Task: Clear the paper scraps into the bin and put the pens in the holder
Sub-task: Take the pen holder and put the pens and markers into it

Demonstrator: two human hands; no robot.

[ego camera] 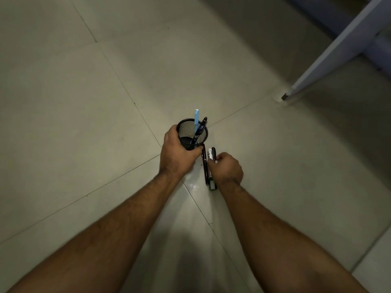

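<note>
A black mesh pen holder is gripped from the left side by my left hand, above the tiled floor. Inside it stand a light blue pen and a dark pen, both leaning to the right. My right hand is closed around a bundle of pens just right of the holder: a dark pen, a white marker with a green end and a black pen. Their upper tips sit beside the holder's lower rim. No paper scraps or bin are in view.
Pale floor tiles with thin dark joints fill the view. A light blue-grey furniture leg slants down from the top right to a foot on the floor.
</note>
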